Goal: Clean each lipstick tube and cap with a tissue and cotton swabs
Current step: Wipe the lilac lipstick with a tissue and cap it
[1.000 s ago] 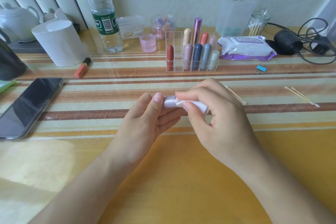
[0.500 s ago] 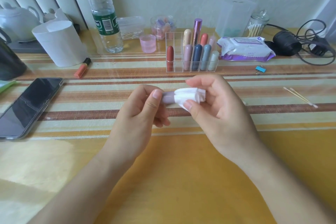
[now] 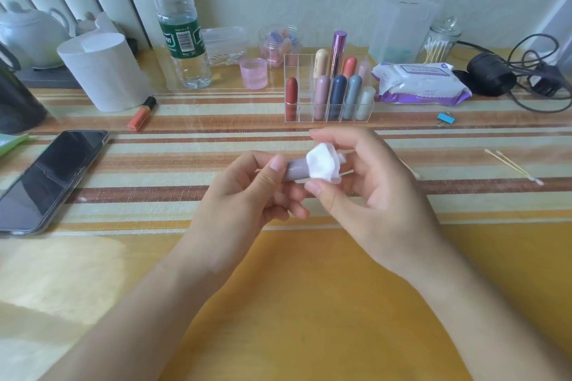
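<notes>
My left hand [image 3: 247, 195] pinches one end of a lilac lipstick tube [image 3: 295, 169] above the table's middle. My right hand [image 3: 368, 182] holds a folded white tissue [image 3: 323, 162] wrapped round the tube's other end, thumb below and fingers above. Behind the hands a clear organizer [image 3: 328, 96] holds several lipsticks upright. Two cotton swabs [image 3: 513, 165] lie on the table at the right; another swab [image 3: 411, 168] peeks out behind my right hand.
A phone [image 3: 52, 176] lies at the left, an orange lipstick [image 3: 141, 114] beside a white tissue roll [image 3: 102, 71]. A water bottle [image 3: 182, 40], pink cup [image 3: 253, 73], wipes pack [image 3: 421, 83], swab jar [image 3: 439, 40], blue clip [image 3: 445, 119] and black cables [image 3: 520, 77] line the back.
My right hand has slid the tissue toward the tube's right end and turned it, so the tissue now bunches over the end. More of the lilac tube shows beside my left thumb.
</notes>
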